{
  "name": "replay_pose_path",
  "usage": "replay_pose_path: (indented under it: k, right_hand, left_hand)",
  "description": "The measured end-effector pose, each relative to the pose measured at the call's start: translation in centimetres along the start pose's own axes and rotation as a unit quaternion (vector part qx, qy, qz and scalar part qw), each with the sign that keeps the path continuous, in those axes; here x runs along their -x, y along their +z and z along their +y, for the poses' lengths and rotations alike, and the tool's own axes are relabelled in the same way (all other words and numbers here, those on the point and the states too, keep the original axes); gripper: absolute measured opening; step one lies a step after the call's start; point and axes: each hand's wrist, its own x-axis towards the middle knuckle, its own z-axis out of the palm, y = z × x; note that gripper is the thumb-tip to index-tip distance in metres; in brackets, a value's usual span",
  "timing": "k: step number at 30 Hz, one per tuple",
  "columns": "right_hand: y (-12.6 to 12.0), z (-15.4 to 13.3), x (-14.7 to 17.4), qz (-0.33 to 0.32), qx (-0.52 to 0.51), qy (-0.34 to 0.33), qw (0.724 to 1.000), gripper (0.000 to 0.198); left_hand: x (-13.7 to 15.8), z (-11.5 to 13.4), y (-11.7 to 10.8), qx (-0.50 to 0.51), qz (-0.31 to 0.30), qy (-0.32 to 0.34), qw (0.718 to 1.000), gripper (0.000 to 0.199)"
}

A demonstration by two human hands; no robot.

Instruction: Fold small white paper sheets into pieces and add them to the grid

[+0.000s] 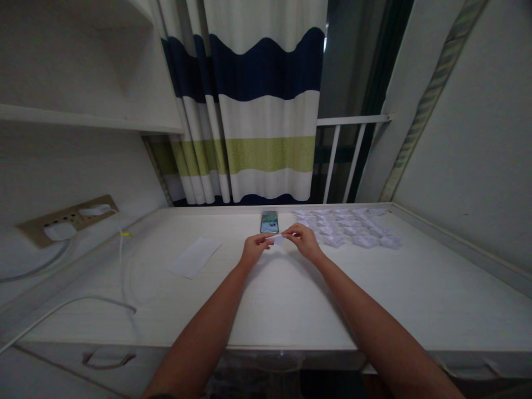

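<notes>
Between my two hands is a small piece of folded white paper (278, 238), held just above the white desk. My left hand (254, 248) pinches its left end between thumb and fingers. At the other end, my right hand (302, 239) grips it the same way. A phone (269, 221) with a lit screen lies right behind the hands. Many folded white paper pieces (344, 227) are laid out in rows to the right of the phone. To the left of my hands a flat sheet of white paper (195, 257) rests on the desk.
The white desk (291, 310) runs back to a striped curtain (270, 116) and a white window rail (353, 119). At the left wall is a socket panel (68, 220) with plugs. A white cable (83, 299) trails over the desk's left side. A drawer handle (108, 361) sits below the front edge.
</notes>
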Motion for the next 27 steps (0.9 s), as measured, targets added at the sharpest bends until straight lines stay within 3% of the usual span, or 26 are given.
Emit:
replay_pose_path:
  k: [7, 20, 27]
  right_hand:
    - [-0.16, 0.37, -0.13, -0.002, -0.016, 0.031, 0.999, 0.012]
    - [-0.05, -0.24, 0.17, -0.04, -0.002, 0.006, 0.999, 0.016]
    - [-0.03, -0.03, 0.08, -0.043, 0.008, -0.003, 0.999, 0.015]
  left_hand:
    - [0.05, 0.18, -0.04, -0.019, 0.001, 0.02, 1.0, 0.024]
    - [0.29, 0.26, -0.34, -0.08, 0.018, 0.056, 0.995, 0.023]
    - [0.06, -0.3, -0.17, -0.055, 0.001, 0.052, 0.997, 0.027]
